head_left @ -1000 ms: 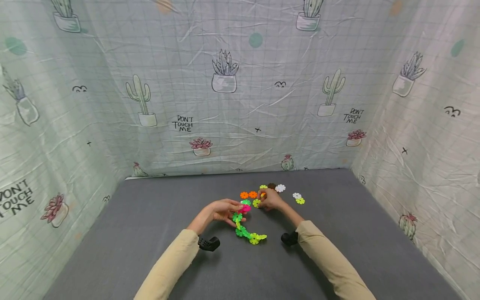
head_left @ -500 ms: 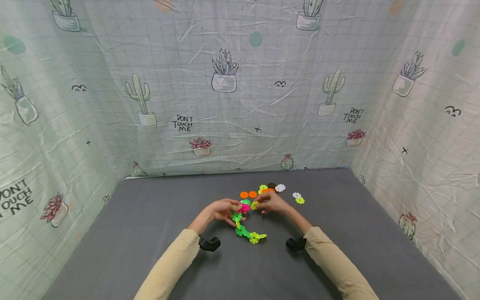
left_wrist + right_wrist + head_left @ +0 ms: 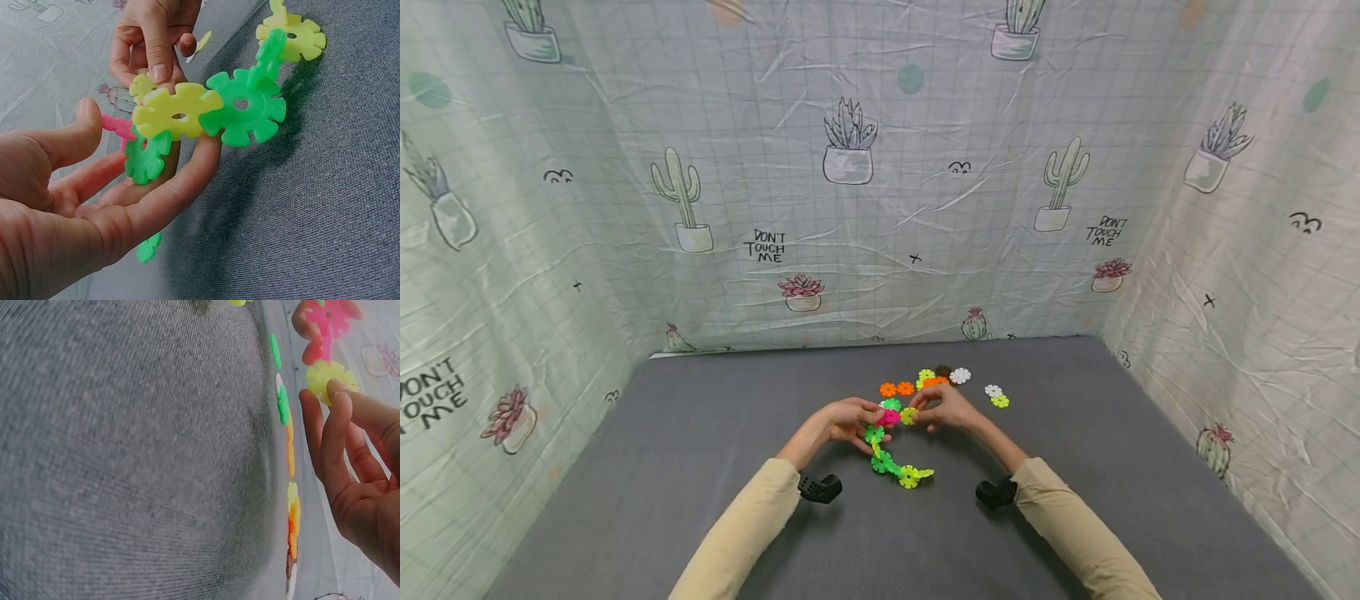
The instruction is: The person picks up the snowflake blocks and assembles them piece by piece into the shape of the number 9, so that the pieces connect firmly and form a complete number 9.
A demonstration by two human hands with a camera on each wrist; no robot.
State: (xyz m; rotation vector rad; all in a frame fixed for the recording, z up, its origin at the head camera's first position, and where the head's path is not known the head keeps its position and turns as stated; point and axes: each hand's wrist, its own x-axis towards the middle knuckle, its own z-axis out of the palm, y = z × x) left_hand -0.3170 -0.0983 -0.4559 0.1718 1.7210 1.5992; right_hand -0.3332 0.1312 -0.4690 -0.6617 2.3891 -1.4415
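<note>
My left hand [image 3: 846, 418] pinches the pink end of a chain of notched, flower-shaped plastic discs. From the pink disc [image 3: 889, 417] the chain runs down through green and yellow discs to a yellow disc [image 3: 908, 477] near me. In the left wrist view a green disc [image 3: 250, 109] and a yellow disc [image 3: 175, 112] lie interlocked across my fingers. Between thumb and fingers my right hand [image 3: 946, 407] holds a single yellow flower disc [image 3: 325, 380]. Its edge meets the pink pieces in the right wrist view; whether their slots are joined I cannot tell.
Loose discs lie on the grey table [image 3: 737, 433] behind my hands: orange discs [image 3: 897, 389], a brown disc [image 3: 943, 372], a white disc [image 3: 960, 377] and several others. Farther right lies a white and yellow pair [image 3: 997, 396]. A printed curtain [image 3: 880, 250] surrounds the table.
My right hand has picked the yellow disc up from beside the loose pieces and brought it left against the pink disc. The left hand and its chain have stayed nearly still.
</note>
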